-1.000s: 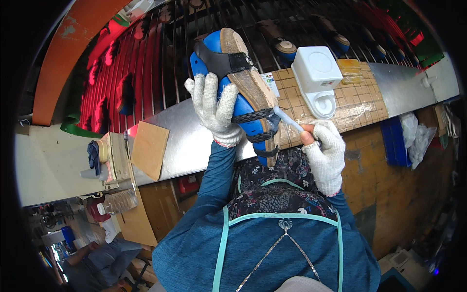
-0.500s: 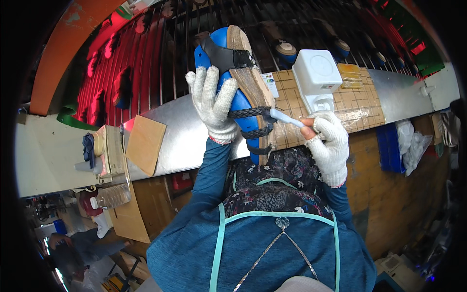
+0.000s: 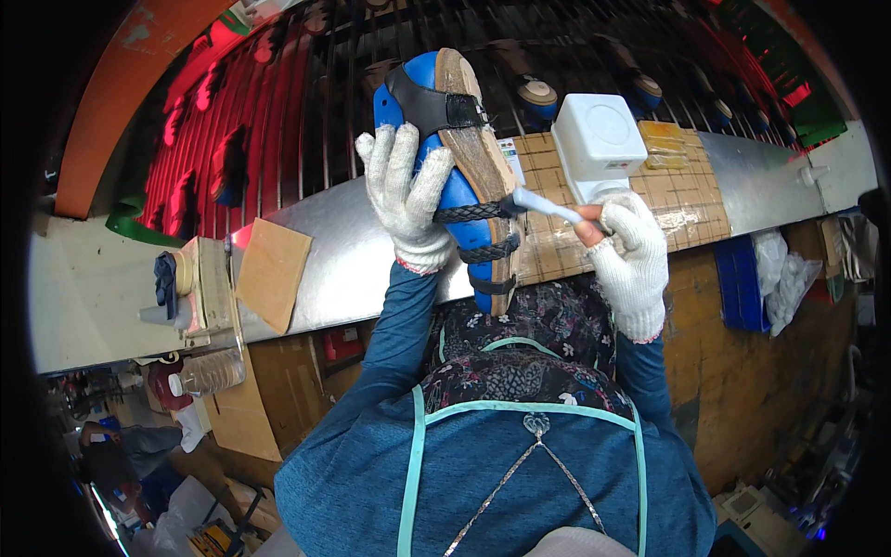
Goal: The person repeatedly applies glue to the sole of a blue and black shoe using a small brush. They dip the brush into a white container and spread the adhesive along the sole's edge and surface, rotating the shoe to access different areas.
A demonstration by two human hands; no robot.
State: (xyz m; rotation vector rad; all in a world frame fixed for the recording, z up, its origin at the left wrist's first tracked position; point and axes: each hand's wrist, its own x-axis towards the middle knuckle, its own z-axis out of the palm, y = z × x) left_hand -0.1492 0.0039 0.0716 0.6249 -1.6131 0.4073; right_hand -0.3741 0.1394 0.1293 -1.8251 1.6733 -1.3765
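Table (image 3: 348,246) runs below left hand (image 3: 408,204), which grips shoe (image 3: 473,153), edge toward right hand (image 3: 631,265), presumably for access; right hand pinches brush (image 3: 548,205), pot (image 3: 601,135) just beyond, likely for reach.

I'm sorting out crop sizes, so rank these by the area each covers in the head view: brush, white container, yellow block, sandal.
1. Sandal
2. White container
3. Yellow block
4. Brush: thin, partly hidden by the right hand.

Left grip (image 3: 406,200) clasping, splayed, right grip (image 3: 629,255) pinching
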